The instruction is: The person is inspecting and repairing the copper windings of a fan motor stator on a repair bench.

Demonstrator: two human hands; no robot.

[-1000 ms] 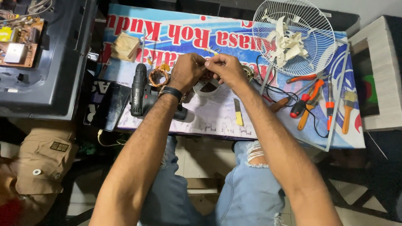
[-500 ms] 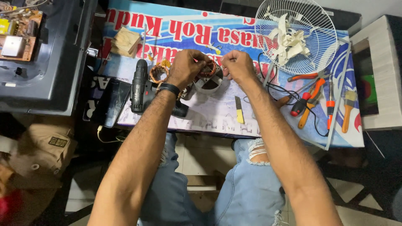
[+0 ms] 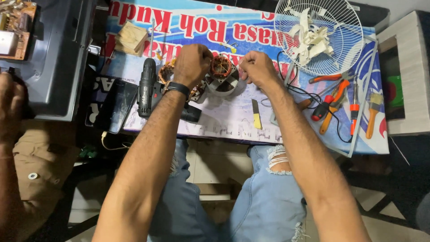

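Here the left hand [image 3: 191, 63] is curled tight at the edge of a small motor [image 3: 221, 75] — a round metal core w/ copper-coloured windings on top — which sits on the bench [image 3: 233, 118] near its middle. The fingers are bunched over the motor's left side; whether they pinch a wire or the core itself is too small to tell. The right hand [image 3: 256, 67] is likewise closed into a loose fist just right of the motor, fingertips toward it, apparently pinching something thin (can't make out what).

A black watch [image 3: 176, 87] sits on the left wrist. Just left of that wrist lies a black cordless drill [image 3: 147, 87], and beyond it a dark phone [image 3: 114, 106] at the bench's left edge. A yellow-handled knife [image 3: 255, 114] lies below the right hand. Further right: a white wire fan guard [image 3: 319, 36] w/ white plastic bits in it, and red-and-orange-handled pliers and screwdrivers [image 3: 329, 101] beside a paintbrush [image 3: 372, 114]. A wooden block [image 3: 131, 37] rests at the upper left.

Another person's hand [image 3: 10, 105] shows at the far left — apart from the bench.
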